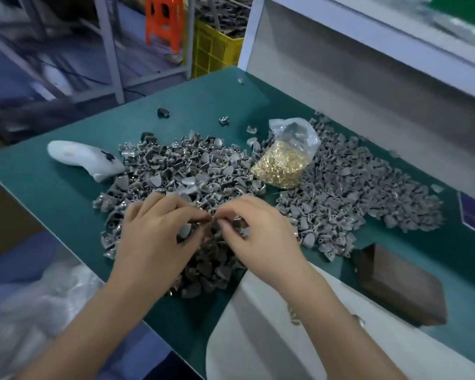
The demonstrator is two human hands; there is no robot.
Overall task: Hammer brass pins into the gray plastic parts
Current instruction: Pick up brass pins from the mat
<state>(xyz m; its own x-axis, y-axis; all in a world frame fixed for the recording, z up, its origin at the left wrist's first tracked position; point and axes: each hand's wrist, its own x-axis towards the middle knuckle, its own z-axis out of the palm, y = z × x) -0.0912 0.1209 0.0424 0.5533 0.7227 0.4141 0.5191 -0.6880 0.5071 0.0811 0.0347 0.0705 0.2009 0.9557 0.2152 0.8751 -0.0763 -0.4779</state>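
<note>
Both hands curled, left hand and right hand pinching small gray parts, fingertips nearly meeting

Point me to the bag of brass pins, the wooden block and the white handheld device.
bag of brass pins (pixel 281 164): head view, on the gold pins inside the clear bag.
wooden block (pixel 401 283): head view, on its top face.
white handheld device (pixel 80 157): head view, on its upper body.

Both hands, left and right, pinching small parts over gray pile; bagged pins beyond.
</note>
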